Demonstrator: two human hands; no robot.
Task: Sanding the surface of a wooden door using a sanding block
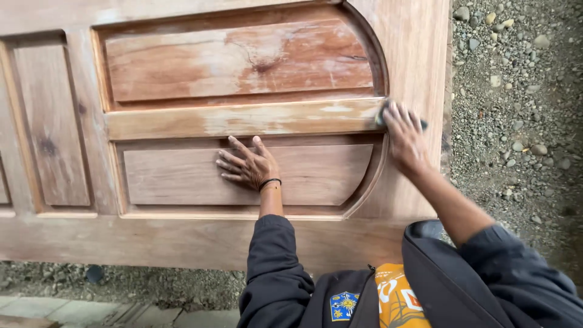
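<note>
The head camera looks down on a large wooden door [200, 237] lying flat, with raised panels and a curved moulding on its right side. The wood is bare, pale in places and reddish in others, with whitish patches along the cross rail [243, 119] that runs between the two curved panels.

The left hand [248, 165] lies flat on the lower panel [182, 179], palm down, fingers spread and loose, grasping nothing. A thin black band [269, 181] circles the wrist, and a dark sleeve is pushed up the forearm.

The right hand [405, 138] reaches out to the right end of the cross rail, where the rail meets the curved moulding. Its fingers press down on a small dark pad [383, 113], most likely a piece of sandpaper, which peeks out at the fingertips on both sides of the hand. The fingers lie fairly straight over the pad, holding it against the wood rather than curling round it. The hand is a little blurred.

The upper panel [243, 61] sits above the rail, with a dark knot near its middle. To the left, an upright panel [51, 121] fills the other part of the door.

Beyond the right edge of the door lies grey gravel [516, 91] with scattered stones. Below the lower edge of the door there is more gravel, and a strip of paving [91, 311] shows at the bottom left.

At the bottom of the view the person's dark jacket [273, 279] hangs open over an orange shirt [395, 297].
</note>
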